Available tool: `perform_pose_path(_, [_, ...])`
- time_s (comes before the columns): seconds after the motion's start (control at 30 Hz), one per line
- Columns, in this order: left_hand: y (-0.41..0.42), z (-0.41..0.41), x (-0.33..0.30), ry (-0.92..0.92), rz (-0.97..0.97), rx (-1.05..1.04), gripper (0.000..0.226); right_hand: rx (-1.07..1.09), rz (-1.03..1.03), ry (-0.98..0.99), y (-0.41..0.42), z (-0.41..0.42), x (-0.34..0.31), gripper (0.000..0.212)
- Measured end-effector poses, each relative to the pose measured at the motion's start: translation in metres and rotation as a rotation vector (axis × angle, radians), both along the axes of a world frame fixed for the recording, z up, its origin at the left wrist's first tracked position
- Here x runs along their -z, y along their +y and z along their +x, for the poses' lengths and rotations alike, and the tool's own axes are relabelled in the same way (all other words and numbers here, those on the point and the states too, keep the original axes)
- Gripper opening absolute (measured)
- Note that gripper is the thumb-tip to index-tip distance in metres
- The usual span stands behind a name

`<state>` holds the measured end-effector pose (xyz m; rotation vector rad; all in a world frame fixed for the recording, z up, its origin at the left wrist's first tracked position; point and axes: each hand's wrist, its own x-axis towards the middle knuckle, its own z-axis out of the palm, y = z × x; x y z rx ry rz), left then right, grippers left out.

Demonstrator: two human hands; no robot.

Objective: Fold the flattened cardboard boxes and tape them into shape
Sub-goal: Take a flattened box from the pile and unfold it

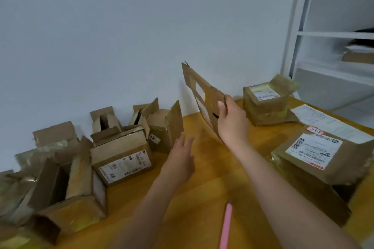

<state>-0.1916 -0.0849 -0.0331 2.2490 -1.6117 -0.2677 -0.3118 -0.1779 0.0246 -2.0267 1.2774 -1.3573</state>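
Right hand (230,121) grips a flattened cardboard box (204,97) by its lower edge — thumb across the near face, fingers (221,107) curled behind. The sheet is held up off the wooden desk (212,178), tilted, one corner pointing toward the white wall (121,26). A pale label patch shows on its near face.

Left hand (180,157) hangs just above the desk, below and left of the held sheet, fingers straight and relaxed, grasping nothing.

Left of the held sheet: a cluster of erected boxes (121,147) against the wall. Several stand with flaps raised; the interiors that show are dark (contents cannot be told). One closed box (123,159) carries a barcode label on its front; the one beside it has a small tag reading "203".

Right of the held sheet: a stack of flattened boxes (265,105) with brown tape, shipping label on top. Nearer the camera — a second flattened stack (315,168) with a large white label and a red-edged sticker.

Below the held sheet, a pink pen (226,226) lies on the desk between the forearms.

Far right, behind the stacks: a white shelf unit (327,34) with blurred items on its shelves.
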Motion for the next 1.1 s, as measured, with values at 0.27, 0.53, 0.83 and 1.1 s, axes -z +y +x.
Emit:
perform_pose_path(0.27, [0.058, -0.036, -0.034, 0.119, -0.253, 0.073, 0.087, -0.111, 0.007, -0.241, 0.063, -0.032, -0.035, 0.029])
perform_pose_path(0.53, [0.128, -0.043, -0.047, 0.154, -0.509, 0.038, 0.050, -0.311, 0.178, -0.471, 0.126, -0.065, -0.065, 0.021])
perform_pose_path(0.83, [0.220, -0.020, -0.097, -0.048, -0.513, -0.114, 0.024, -0.398, 0.096, -0.190, 0.150, -0.074, -0.056, 0.087])
perform_pose_path(1.1, [0.261, 0.007, -0.131, -0.134, -0.605, -0.217, 0.027, -0.634, 0.197, -0.262, 0.170, -0.045, -0.033, 0.080])
